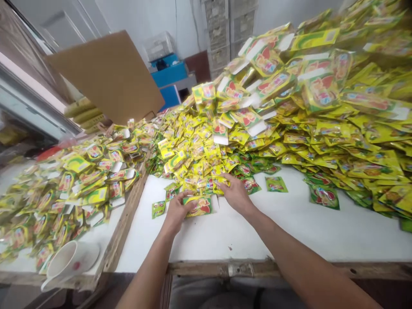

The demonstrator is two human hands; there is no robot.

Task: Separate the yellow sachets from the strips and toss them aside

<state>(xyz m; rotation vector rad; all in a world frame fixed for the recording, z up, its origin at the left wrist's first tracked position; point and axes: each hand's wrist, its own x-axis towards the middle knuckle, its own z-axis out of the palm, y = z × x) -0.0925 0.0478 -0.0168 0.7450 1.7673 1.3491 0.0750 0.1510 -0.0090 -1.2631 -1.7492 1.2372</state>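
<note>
As a person is working at a white table [289, 234], the left hand [176, 211] is pinching a yellow packet [201, 206] at the near edge of a huge heap of packets [289, 107]. The right hand [235, 195] is resting, fingers spread, on small sachets [222, 183] just beside it. The yellow packet is likely going to feel light, thin, floppy and slick; a flat sealed edge is looking like the surest grip.
</note>
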